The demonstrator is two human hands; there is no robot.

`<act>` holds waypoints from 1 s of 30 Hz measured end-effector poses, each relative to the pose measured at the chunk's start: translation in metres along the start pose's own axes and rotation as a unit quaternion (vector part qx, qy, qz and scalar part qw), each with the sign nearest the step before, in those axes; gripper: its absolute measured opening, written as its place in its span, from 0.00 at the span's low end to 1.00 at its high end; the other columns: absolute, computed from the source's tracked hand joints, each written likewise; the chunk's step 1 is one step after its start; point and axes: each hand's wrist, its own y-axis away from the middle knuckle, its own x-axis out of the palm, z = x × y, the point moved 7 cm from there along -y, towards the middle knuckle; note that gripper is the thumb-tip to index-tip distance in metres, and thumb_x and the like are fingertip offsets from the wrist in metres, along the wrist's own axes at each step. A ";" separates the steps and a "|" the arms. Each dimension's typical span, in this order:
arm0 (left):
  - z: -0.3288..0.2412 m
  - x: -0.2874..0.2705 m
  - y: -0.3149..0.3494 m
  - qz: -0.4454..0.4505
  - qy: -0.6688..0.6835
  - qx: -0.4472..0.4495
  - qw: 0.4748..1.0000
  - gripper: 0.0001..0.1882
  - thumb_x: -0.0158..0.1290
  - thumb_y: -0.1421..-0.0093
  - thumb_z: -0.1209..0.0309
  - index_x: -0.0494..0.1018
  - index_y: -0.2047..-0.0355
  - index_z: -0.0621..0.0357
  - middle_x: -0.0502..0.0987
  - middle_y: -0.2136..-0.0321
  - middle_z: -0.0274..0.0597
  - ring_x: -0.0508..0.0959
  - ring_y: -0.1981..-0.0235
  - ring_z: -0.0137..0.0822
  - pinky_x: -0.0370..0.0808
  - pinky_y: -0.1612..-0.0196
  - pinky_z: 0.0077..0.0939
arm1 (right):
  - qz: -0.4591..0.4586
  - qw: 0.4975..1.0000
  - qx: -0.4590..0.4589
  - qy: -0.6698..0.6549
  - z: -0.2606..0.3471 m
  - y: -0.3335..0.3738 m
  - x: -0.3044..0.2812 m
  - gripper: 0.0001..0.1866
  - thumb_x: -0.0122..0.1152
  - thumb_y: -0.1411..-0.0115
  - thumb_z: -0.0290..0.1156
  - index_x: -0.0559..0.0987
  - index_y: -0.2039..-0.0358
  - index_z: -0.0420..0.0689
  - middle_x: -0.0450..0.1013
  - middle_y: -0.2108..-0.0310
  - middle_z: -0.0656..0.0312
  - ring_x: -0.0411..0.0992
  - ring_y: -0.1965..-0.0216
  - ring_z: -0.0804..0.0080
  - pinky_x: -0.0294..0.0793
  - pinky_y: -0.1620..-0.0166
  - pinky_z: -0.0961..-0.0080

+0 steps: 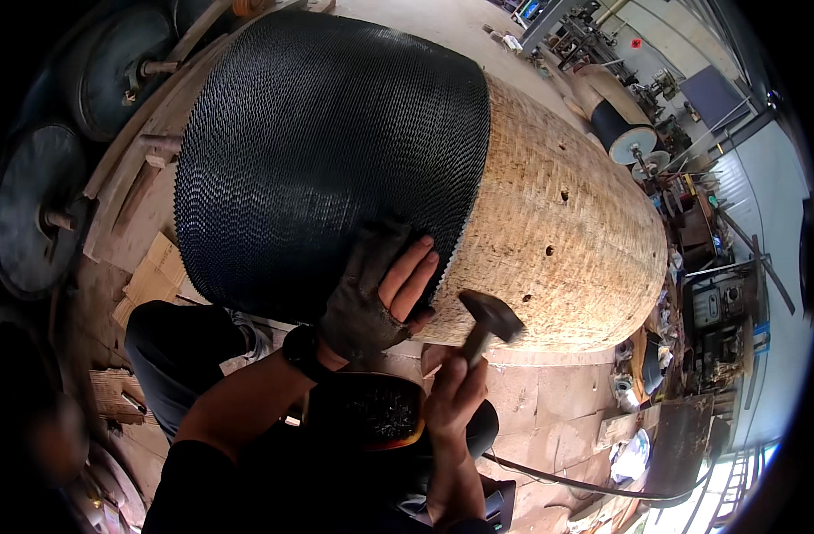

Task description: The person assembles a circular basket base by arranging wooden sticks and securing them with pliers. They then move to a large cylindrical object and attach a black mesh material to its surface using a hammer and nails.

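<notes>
A large drum (558,214) of rough light wood lies before me. Its left part is wrapped in a black covering (327,151) with rows of small teeth and a jagged edge. My left hand (376,303) lies on the covering beside that edge, in a dark glove that leaves some fingers bare. Its fingers are stretched out, the thumb apart from them; anything under the fingertips is hidden. Below and to the right, my right hand (456,396) is bare and wrapped round the handle of a hammer (490,319). The hammer's head is raised near the drum's lower side.
Between my legs sits a dark container (380,409) of small metal pieces, seemingly nails. Grey round-ended drums (40,209) with shafts stand at the left. Cardboard (153,280) lies on the floor. Another part-covered drum (616,111) and cluttered machinery (718,307) stand at the right.
</notes>
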 end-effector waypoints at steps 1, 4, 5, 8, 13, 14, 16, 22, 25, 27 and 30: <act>0.000 0.000 0.000 -0.006 0.001 -0.005 1.000 0.40 0.64 0.52 0.54 0.68 0.41 0.64 0.66 0.38 0.51 0.66 0.37 0.57 0.63 0.36 0.64 | -0.054 0.997 -0.027 -0.045 0.001 0.006 -0.005 0.13 0.50 0.31 0.35 0.71 0.63 0.35 0.70 0.80 0.51 0.71 0.81 0.61 0.69 0.75 0.64; -0.001 0.000 0.002 -0.017 0.004 -0.010 1.000 0.41 0.65 0.53 0.56 0.69 0.41 0.63 0.65 0.37 0.50 0.65 0.36 0.54 0.62 0.34 0.62 | -0.027 0.998 -0.053 0.035 0.006 0.001 0.002 0.13 0.50 0.30 0.34 0.70 0.61 0.34 0.72 0.79 0.53 0.71 0.80 0.65 0.69 0.75 0.65; 0.000 0.000 0.002 -0.022 0.004 -0.005 1.000 0.39 0.63 0.51 0.54 0.69 0.42 0.64 0.66 0.38 0.51 0.65 0.36 0.57 0.62 0.36 0.64 | 0.027 0.984 -0.059 0.163 -0.002 -0.005 0.012 0.13 0.50 0.30 0.34 0.70 0.60 0.34 0.72 0.80 0.54 0.71 0.80 0.68 0.69 0.75 0.66; 0.001 -0.003 0.000 -0.021 0.003 0.003 1.000 0.38 0.62 0.49 0.53 0.69 0.43 0.65 0.67 0.38 0.51 0.66 0.38 0.58 0.63 0.37 0.65 | -0.005 0.999 -0.021 0.031 -0.005 -0.004 0.009 0.13 0.52 0.30 0.33 0.70 0.57 0.34 0.73 0.78 0.47 0.73 0.79 0.54 0.70 0.74 0.61; -0.005 0.000 0.001 -0.007 0.019 -0.004 1.000 0.37 0.62 0.48 0.53 0.70 0.43 0.65 0.67 0.38 0.51 0.67 0.39 0.58 0.63 0.37 0.65 | -0.017 0.989 -0.056 0.136 0.000 -0.007 0.010 0.18 0.45 0.26 0.41 0.70 0.63 0.37 0.70 0.80 0.61 0.67 0.79 0.74 0.63 0.76 0.72; -0.003 -0.002 0.002 -0.014 0.010 -0.006 1.000 0.36 0.61 0.47 0.53 0.70 0.43 0.64 0.67 0.38 0.51 0.67 0.39 0.58 0.63 0.37 0.65 | 0.020 0.999 0.004 0.050 -0.004 -0.011 0.012 0.18 0.45 0.26 0.43 0.70 0.64 0.40 0.68 0.81 0.63 0.66 0.81 0.76 0.62 0.78 0.74; 0.001 -0.003 0.002 -0.019 0.001 -0.003 1.000 0.36 0.60 0.46 0.52 0.70 0.43 0.64 0.68 0.39 0.50 0.67 0.38 0.58 0.63 0.38 0.65 | 0.060 0.962 0.169 -0.205 -0.014 -0.010 0.016 0.20 0.45 0.27 0.49 0.68 0.67 0.45 0.60 0.84 0.69 0.59 0.86 0.79 0.59 0.82 0.78; -0.002 0.001 0.004 -0.020 -0.010 0.002 1.000 0.36 0.56 0.42 0.50 0.68 0.41 0.64 0.67 0.38 0.50 0.67 0.38 0.57 0.62 0.37 0.64 | 0.156 0.911 0.227 -0.306 -0.009 -0.003 0.032 0.22 0.43 0.27 0.52 0.67 0.68 0.46 0.58 0.83 0.68 0.57 0.88 0.79 0.59 0.84 0.79; -0.001 -0.001 0.001 -0.014 -0.014 0.003 1.000 0.35 0.54 0.39 0.49 0.68 0.41 0.63 0.67 0.38 0.50 0.66 0.37 0.57 0.62 0.37 0.64 | 0.134 0.901 0.230 -0.342 -0.015 -0.007 0.027 0.23 0.43 0.28 0.54 0.65 0.71 0.48 0.58 0.83 0.68 0.56 0.88 0.79 0.59 0.85 0.78; -0.002 0.002 0.002 -0.012 0.009 -0.004 1.000 0.34 0.53 0.38 0.49 0.67 0.41 0.63 0.66 0.37 0.50 0.66 0.37 0.57 0.62 0.37 0.63 | 0.145 0.912 0.229 -0.309 -0.013 -0.001 0.034 0.22 0.44 0.27 0.52 0.66 0.70 0.48 0.58 0.83 0.68 0.56 0.88 0.79 0.58 0.86 0.79; 0.001 0.001 0.004 -0.027 -0.005 0.000 1.000 0.35 0.53 0.39 0.49 0.67 0.41 0.63 0.66 0.37 0.50 0.65 0.37 0.57 0.62 0.36 0.64 | 0.133 0.939 0.199 -0.249 -0.003 -0.003 0.028 0.20 0.43 0.26 0.48 0.68 0.66 0.44 0.61 0.82 0.68 0.58 0.86 0.81 0.57 0.83 0.80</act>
